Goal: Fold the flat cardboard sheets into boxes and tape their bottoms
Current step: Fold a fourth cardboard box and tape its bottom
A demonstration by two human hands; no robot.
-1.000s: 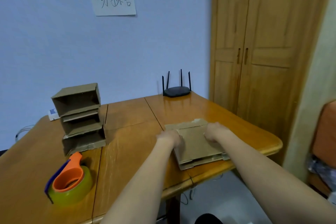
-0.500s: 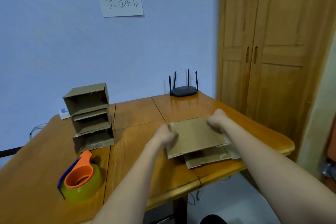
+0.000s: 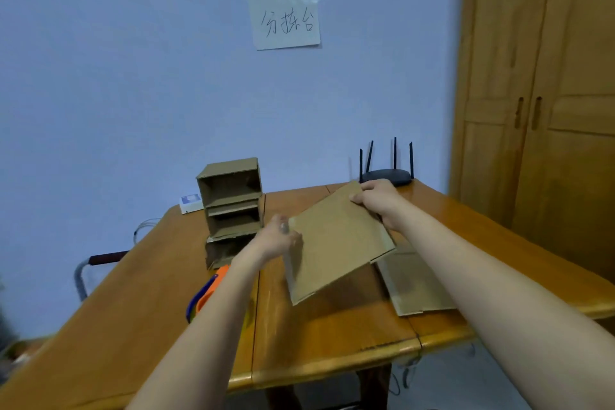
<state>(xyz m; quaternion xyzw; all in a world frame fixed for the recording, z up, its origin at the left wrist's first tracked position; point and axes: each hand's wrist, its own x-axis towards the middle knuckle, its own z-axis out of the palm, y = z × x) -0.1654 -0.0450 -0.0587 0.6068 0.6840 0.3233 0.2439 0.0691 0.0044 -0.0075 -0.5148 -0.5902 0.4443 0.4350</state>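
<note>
Three folded boxes (image 3: 230, 210) stand stacked at the back of a wooden table (image 3: 326, 339), a router (image 3: 386, 175) behind to the right and a paper note (image 3: 285, 22) taped to the blue wall. A tape dispenser (image 3: 207, 293) lies half hidden behind the left forearm; a wardrobe (image 3: 545, 110) fills the right edge. Half a second earlier the top sheet (image 3: 336, 243) lay barely raised over the pile (image 3: 416, 286); now it is lifted clear and tilted, above the table. The left hand (image 3: 279, 240) pinches the sheet's left edge, the right hand (image 3: 379, 201) grips its far right corner, the cardboard spanning between them.
</note>
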